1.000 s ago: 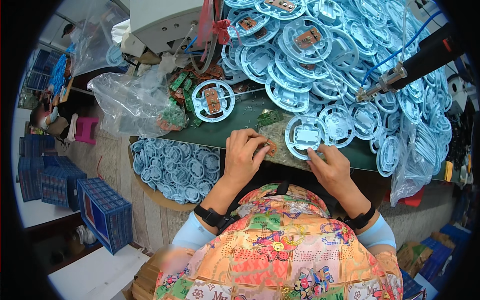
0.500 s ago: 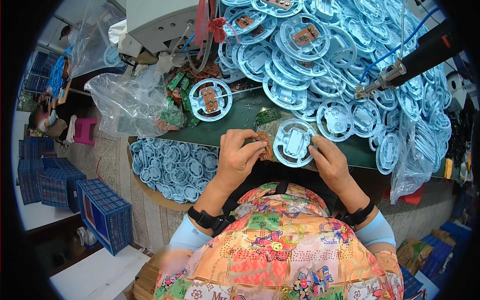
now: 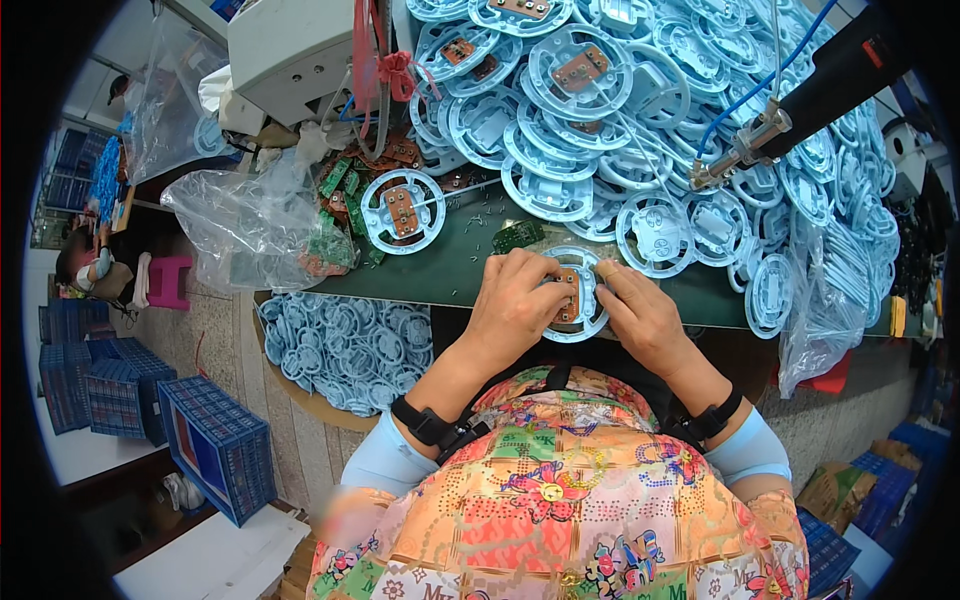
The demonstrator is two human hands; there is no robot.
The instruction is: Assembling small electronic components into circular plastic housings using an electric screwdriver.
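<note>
At the table's near edge lies a light-blue plastic toy steering wheel [image 3: 573,336] with a brown circuit board [image 3: 568,296] at its centre. My left hand [image 3: 517,302] has its fingers closed on the board's left side, pressing it against the wheel. On the other side my right hand [image 3: 640,312] grips the wheel's right rim between thumb and fingers. Fingers partly cover the rim's upper part. Just beyond my left hand is a green circuit board [image 3: 518,236]. Farther left rests another wheel [image 3: 403,211] with a brown board in it.
Light-blue wheels [image 3: 560,150] are heaped at the back and right. A black tool with a metal tip [image 3: 745,150] hangs over them. Loose boards [image 3: 345,190] lie beside a clear plastic bag [image 3: 250,220] at left. A container of small blue parts [image 3: 350,345] stands below the table edge.
My left hand has moved right, carrying the brown board from beside the wheel onto its centre. My right hand stays at the rim, its fingers drawn inward. The view has shifted slightly.
</note>
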